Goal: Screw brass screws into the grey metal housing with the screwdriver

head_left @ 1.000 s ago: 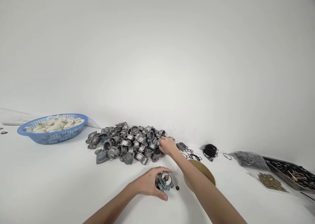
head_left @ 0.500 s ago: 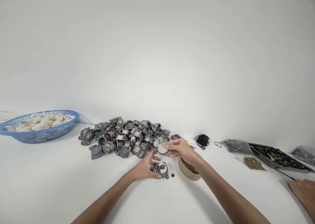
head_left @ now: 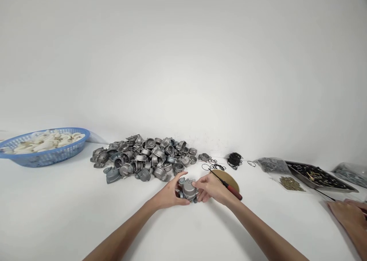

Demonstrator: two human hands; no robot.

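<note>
- While both hands meet at the table's (head_left: pixel 71 215) centre, a small grey metal housing (head_left: pixel 187 189) sits between them, low over the tabletop, just in front of the parts pile (head_left: pixel 146 159); can't tell if it touches the surface.
- Left hand (head_left: pixel 170 192): fingers (head_left: pixel 181 175) curled partway, thumb and forefinger wrapped round the housing's left side. Firm contact, grip closed on it.
- Right hand (head_left: pixel 210 188): fingers bent in on the housing's right side, tips touching it. A red-handled tool (head_left: pixel 228 185) with a thin dark shaft lies across this hand, handle pointing right, tip up and left. Can't tell how tightly the tool is pinned.
- Housing orientation: blurred, can't tell which face is up.
- Round tan container (head_left: pixel 231 179) just behind the right hand, partly hidden by it.
- Parts pile: many similar grey castings, heaped near the back wall.
- Loose black O-rings (head_left: pixel 213 165) right of the pile, a denser bundle of black rings (head_left: pixel 235 159) further right.
- Blue basket (head_left: pixel 43 158) of pale parts at far left, well apart from the hands.
- Far right: clear bags (head_left: pixel 272 164) of small hardware, a heap of brass bits (head_left: pixel 290 183), a metal tray (head_left: pixel 318 175).
- Another person's hand (head_left: pixel 348 217) rests at the lower right edge, well apart from the work.
</note>
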